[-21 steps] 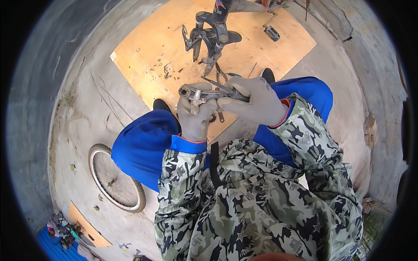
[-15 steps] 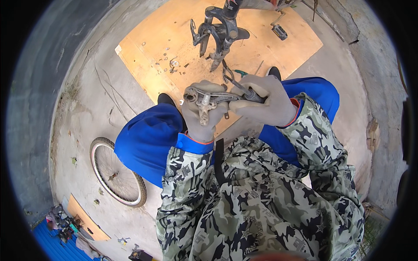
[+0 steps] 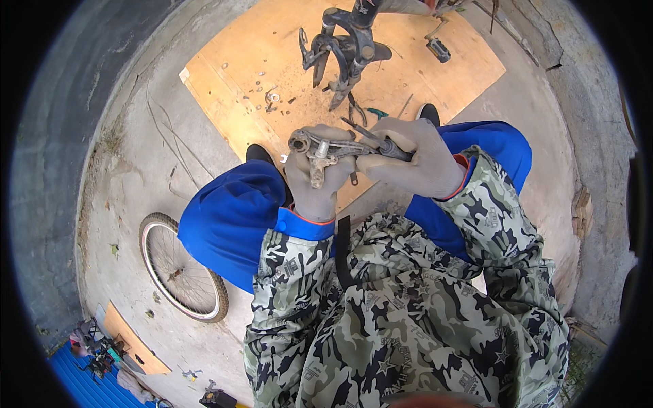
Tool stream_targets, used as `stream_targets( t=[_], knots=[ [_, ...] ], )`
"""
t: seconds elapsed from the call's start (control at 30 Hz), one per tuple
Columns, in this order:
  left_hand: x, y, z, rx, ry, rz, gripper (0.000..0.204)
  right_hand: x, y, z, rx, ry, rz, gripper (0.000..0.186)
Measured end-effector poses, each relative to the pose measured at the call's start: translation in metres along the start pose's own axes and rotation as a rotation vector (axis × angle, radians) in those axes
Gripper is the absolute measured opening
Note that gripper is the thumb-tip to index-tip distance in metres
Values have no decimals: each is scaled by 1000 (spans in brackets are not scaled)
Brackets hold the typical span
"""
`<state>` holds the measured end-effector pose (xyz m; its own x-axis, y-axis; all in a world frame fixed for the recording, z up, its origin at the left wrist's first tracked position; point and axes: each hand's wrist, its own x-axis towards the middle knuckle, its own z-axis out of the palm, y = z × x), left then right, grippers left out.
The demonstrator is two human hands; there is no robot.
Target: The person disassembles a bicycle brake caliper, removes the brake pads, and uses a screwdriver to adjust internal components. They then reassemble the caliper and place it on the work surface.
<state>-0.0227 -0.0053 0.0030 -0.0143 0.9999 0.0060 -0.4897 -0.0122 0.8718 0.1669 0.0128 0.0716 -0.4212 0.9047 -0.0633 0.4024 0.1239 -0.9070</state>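
Gloves in pale grey cover both of the person's hands, and the clock directions here are read from the gloves. The left hand (image 3: 316,185) is closed around a grimy metal part (image 3: 322,158), which lies along its top from eleven to one o'clock, the ringed end at eleven and a short bright post standing near the middle. The right hand (image 3: 418,155) is clenched on the dark handle of a tool (image 3: 367,134), whose thin shaft points to ten o'clock, over the right end of the metal part.

At twelve o'clock, a wooden board (image 3: 435,85) lies on the floor, with a bike fork (image 3: 355,49) standing over it, pliers (image 3: 356,109) and a small green-handled tool (image 3: 376,113) just beside each other, and loose small parts (image 3: 273,98) scattered toward ten. A pedal (image 3: 439,50) is at one o'clock. Down at eight, a bike wheel (image 3: 178,273) lies near the person's knee.

At seven o'clock sits a black-and-yellow thing (image 3: 219,398), cut off at the edge; it may be a box, but its contents cannot be made out. Small printed lettering and stars dot the camouflage clothing (image 3: 435,326).
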Motion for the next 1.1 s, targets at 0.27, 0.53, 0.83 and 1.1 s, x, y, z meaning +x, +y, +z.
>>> stream_targets(
  t=[0.27, 0.53, 0.83, 1.1],
  knots=[
    [2, -6, -8, -42, 21, -137, 42, 3, 0, 6, 1, 17, 27, 30],
    [10, -16, 0, -169, 66, -218, 56, 4, 6, -4, -149, -38, 114, 40],
    [28, -53, 4, -437, 246, -427, 40, -7, 16, -20, -455, 114, 112, 43],
    [36, -124, -45, -39, 593, -560, 29, -14, -2, -29, -440, 119, 151, 41]
  ],
)
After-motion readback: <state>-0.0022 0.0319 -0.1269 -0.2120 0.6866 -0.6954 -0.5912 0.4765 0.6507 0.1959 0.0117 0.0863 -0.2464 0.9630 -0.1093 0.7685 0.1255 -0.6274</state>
